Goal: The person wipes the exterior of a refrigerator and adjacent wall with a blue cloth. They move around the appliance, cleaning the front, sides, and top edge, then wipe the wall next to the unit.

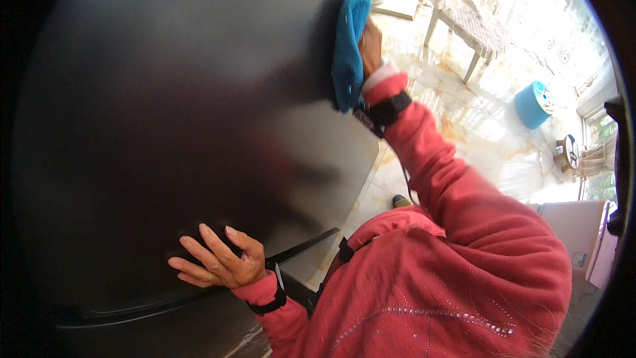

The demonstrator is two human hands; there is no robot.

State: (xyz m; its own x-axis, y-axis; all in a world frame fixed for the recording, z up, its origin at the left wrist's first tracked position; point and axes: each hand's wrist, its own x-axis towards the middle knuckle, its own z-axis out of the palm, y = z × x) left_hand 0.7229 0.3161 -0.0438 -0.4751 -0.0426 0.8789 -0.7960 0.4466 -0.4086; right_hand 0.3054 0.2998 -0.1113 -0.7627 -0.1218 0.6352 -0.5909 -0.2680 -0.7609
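Observation:
A large dark, glossy door of what looks like a refrigerator fills the left and middle of the view, with blurred reflections across it. My right hand holds a folded blue cloth against it, close to its right edge. The cloth hides the fingertips. Lower down, my left hand rests on the same door with fingers spread and nothing in them. Just below that hand, a dark recessed gap runs across the appliance. Both wrists wear black straps over red fleece sleeves.
On the marbled tile floor to the right stand a cloth-covered chair, a blue cylindrical stool and a small round wooden stool. A pale box-like piece is at the far right. Sheer patterned curtains hang behind the chair.

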